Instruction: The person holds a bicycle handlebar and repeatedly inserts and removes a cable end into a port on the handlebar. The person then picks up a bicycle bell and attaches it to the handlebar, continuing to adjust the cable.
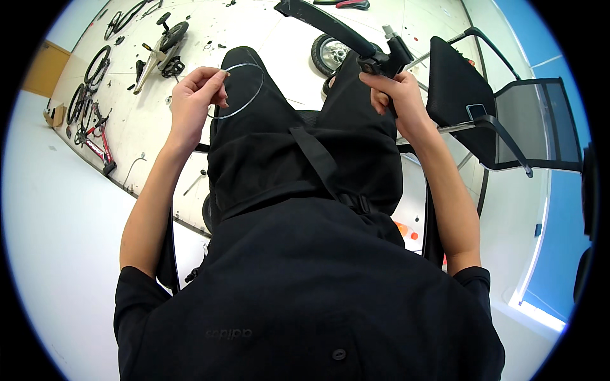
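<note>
My left hand [199,98] pinches one end of a thin silvery cable [257,95] between thumb and fingertips. The cable curves round in a loose loop over my left thigh. In my right hand [401,101], above the right knee, is a black bicycle part [337,30] with a long arm reaching up and to the left. Its joint end has a short upright piece with a silver tip, and my thumb presses against this end. The fingers below partly hide where the part is gripped. The cable and the black part are apart.
A black chair [460,95] with a phone [476,112] on it stands at the right. A small wheel [330,54] lies beyond my knees. On the floor at left are a pale bike frame [152,63], a red frame [95,147] and scattered parts.
</note>
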Available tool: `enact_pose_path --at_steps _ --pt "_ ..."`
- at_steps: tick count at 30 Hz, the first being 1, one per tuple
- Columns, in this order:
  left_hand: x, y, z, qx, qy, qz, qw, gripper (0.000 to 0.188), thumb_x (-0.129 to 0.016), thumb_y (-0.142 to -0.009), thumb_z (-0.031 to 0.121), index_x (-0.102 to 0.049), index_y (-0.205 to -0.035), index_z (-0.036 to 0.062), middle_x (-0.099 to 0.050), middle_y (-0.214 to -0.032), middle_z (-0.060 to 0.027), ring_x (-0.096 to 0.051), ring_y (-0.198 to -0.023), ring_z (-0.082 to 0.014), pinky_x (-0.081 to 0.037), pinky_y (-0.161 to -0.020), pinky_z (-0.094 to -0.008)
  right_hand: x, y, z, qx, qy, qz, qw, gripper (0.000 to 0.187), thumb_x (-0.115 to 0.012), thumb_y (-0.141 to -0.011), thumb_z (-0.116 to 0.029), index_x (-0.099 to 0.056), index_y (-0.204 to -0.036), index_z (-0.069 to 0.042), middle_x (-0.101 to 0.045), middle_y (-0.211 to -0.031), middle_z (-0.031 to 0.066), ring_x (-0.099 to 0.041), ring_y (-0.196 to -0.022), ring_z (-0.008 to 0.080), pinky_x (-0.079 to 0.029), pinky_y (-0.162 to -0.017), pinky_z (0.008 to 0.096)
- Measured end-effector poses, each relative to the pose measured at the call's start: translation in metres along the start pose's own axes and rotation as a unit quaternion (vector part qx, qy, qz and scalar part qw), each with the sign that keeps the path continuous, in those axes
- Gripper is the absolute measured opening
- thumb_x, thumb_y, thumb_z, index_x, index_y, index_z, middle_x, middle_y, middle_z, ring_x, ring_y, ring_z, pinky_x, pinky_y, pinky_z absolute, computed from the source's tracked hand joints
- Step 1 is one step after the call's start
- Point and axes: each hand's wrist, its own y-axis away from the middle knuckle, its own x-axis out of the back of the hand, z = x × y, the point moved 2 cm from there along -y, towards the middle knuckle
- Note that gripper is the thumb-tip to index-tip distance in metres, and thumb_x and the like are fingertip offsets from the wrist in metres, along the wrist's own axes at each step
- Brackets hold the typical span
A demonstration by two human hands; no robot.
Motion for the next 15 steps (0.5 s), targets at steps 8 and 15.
enact_pose_path --at_steps 8,15 --pt "0.0011 -0.0003 -0.0031 -0.015 -0.03 -0.008 0.999 0.017 -0.06 -0.091 0.016 -0.062 -0.095 -0.0009 -0.057 -0.07 -0.0019 -0.054 -0.059 -0.0081 -0.046 -0.058 -0.0222 -0.0019 0.001 -0.0021 0.007 -0.009 -0.017 1.0 0.027 -0.067 -0.085 -0.028 -0.058 -0.07 -0.007 -0.049 -0.055 -0.0012 -0.046 -0.049 0.0059 -0.034 -0.046 0.0212" --pt "0.0 -0.0008 -0.0024 -0.019 -0.021 0.005 1.0 0.015 -0.06 -0.091 0.013 -0.063 -0.091 -0.0015 -0.058 -0.068 -0.0023 -0.054 -0.058 -0.0077 -0.045 -0.056 -0.0219 -0.0028 -0.0004 0.002 -0.039 0.027 -0.016 0.999 0.025 -0.062 -0.084 -0.023 -0.055 -0.068 -0.006 -0.049 -0.056 -0.0009 -0.044 -0.048 0.0065 -0.035 -0.047 0.0213"
